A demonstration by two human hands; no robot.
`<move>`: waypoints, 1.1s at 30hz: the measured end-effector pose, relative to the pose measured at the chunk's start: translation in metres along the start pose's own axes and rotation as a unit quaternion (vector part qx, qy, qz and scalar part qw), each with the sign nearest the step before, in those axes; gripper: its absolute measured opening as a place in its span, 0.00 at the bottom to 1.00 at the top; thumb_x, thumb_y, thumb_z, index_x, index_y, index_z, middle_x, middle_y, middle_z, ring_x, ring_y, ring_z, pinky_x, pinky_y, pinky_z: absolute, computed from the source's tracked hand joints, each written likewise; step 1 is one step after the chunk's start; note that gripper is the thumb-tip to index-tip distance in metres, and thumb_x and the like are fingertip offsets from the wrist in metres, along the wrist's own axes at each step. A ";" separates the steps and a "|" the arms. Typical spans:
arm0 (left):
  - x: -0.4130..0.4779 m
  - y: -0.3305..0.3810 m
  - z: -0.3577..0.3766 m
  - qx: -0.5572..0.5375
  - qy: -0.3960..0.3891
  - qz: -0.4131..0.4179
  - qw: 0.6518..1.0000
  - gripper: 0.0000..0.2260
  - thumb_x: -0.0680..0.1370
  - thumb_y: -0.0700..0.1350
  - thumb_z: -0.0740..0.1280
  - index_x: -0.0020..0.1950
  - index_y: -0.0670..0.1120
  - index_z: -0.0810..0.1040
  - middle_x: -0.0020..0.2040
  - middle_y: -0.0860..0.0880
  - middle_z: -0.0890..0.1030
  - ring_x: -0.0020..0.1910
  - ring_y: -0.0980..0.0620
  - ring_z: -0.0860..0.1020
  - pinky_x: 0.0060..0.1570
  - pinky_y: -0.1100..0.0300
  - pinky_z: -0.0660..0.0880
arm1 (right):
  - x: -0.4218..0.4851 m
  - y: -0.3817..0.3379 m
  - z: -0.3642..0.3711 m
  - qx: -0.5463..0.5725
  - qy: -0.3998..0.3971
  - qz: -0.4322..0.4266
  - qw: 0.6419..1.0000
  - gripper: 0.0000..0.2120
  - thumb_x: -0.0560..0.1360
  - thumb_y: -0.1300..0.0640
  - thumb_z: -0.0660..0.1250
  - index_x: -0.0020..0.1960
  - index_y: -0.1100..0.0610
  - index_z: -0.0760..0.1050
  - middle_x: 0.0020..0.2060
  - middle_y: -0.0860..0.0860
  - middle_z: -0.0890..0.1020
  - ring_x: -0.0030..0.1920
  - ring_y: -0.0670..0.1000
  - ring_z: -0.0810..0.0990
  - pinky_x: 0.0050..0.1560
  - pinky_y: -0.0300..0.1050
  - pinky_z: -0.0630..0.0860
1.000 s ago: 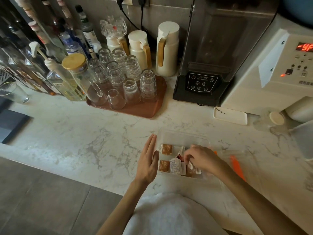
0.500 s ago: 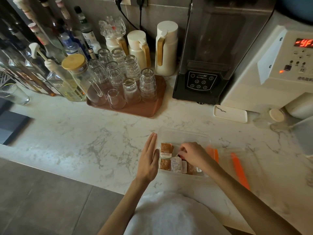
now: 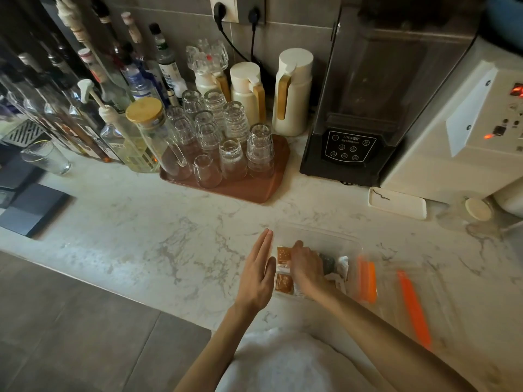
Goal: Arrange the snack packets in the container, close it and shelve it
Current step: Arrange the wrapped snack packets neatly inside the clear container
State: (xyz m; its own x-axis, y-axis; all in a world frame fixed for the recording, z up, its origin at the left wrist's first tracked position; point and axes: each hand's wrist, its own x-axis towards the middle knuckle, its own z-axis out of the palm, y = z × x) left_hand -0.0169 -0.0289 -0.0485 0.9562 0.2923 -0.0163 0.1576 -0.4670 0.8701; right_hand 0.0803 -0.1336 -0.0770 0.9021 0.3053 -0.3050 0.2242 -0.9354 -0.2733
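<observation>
Hands arranging snack packets in a clear container on a marble table

The blender [image 3: 351, 114] panel's lettering is blurring beyond reading; the container [image 3: 334, 241] is sitting at the table [image 3: 169, 236] edge, left hand [image 3: 256, 274] lying flat and spread alongside, right hand [image 3: 307, 265] pressing among brown snack packets [image 3: 283, 255], grip unclear.

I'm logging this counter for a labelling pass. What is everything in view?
Container: one, clear, front counter.
Snack packets: several, brown and white, inside container.
Lid: one, clear with orange clips, right of container.
Tray: one, brown, holding upturned glasses.
Jugs: three, cream, behind tray.
Bottles: many, back left.
Blender: one, black.
White machine: one, far right.
Left hand: flat, open, beside container.
Right hand: on packets; grip hidden.
</observation>
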 end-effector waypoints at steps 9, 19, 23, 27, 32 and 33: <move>0.001 0.000 0.000 -0.006 -0.008 0.003 1.000 0.28 0.82 0.59 0.50 0.81 0.50 0.57 0.82 0.56 0.57 0.81 0.62 0.53 0.79 0.65 0.52 | 0.002 0.012 -0.002 0.103 -0.041 0.006 0.994 0.11 0.79 0.54 0.66 0.58 0.55 0.69 0.52 0.52 0.82 0.51 0.52 0.82 0.43 0.42 0.76; 0.000 0.004 -0.001 -0.011 0.002 -0.007 1.000 0.29 0.82 0.57 0.51 0.81 0.47 0.59 0.82 0.53 0.59 0.81 0.58 0.56 0.80 0.57 0.55 | -0.002 0.028 -0.027 0.236 -0.059 0.068 0.967 0.05 0.78 0.54 0.68 0.53 0.50 0.80 0.43 0.46 0.84 0.33 0.42 0.82 0.27 0.32 0.73; 0.000 0.005 0.000 -0.002 0.001 -0.003 1.000 0.25 0.84 0.51 0.53 0.81 0.46 0.60 0.82 0.52 0.59 0.81 0.56 0.57 0.80 0.56 0.56 | -0.006 0.041 -0.034 0.323 -0.083 0.113 0.936 0.04 0.77 0.57 0.67 0.44 0.54 0.78 0.36 0.49 0.85 0.31 0.46 0.84 0.34 0.43 0.82; 0.001 0.004 -0.001 0.008 -0.001 -0.006 1.000 0.25 0.84 0.48 0.54 0.81 0.45 0.59 0.81 0.52 0.59 0.81 0.55 0.57 0.80 0.58 0.55 | -0.013 0.056 -0.044 0.453 -0.148 0.178 0.861 0.09 0.77 0.67 0.66 0.55 0.59 0.72 0.41 0.57 0.84 0.37 0.52 0.86 0.38 0.46 0.84; 0.001 0.007 -0.004 0.017 -0.016 -0.003 1.000 0.25 0.83 0.48 0.54 0.81 0.45 0.58 0.81 0.55 0.56 0.81 0.57 0.55 0.79 0.63 0.52 | -0.018 0.059 -0.057 0.502 -0.158 0.226 0.820 0.08 0.77 0.69 0.64 0.53 0.60 0.70 0.44 0.60 0.83 0.38 0.56 0.86 0.39 0.48 0.85; 0.001 0.007 -0.004 0.018 -0.020 -0.004 1.000 0.26 0.83 0.48 0.54 0.81 0.45 0.58 0.81 0.55 0.56 0.81 0.57 0.55 0.79 0.64 0.52 | -0.016 0.059 -0.058 0.502 -0.158 0.233 0.818 0.05 0.77 0.69 0.64 0.51 0.61 0.72 0.44 0.61 0.83 0.39 0.57 0.87 0.42 0.50 0.85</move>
State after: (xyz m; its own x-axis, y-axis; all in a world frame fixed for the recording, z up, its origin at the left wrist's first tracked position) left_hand -0.0155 -0.0280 -0.0403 0.9637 0.2636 -0.0430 0.1733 -0.4943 0.8518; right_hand 0.1002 -0.2046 -0.0351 0.6273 0.1357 -0.7669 -0.6758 -0.3946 -0.6226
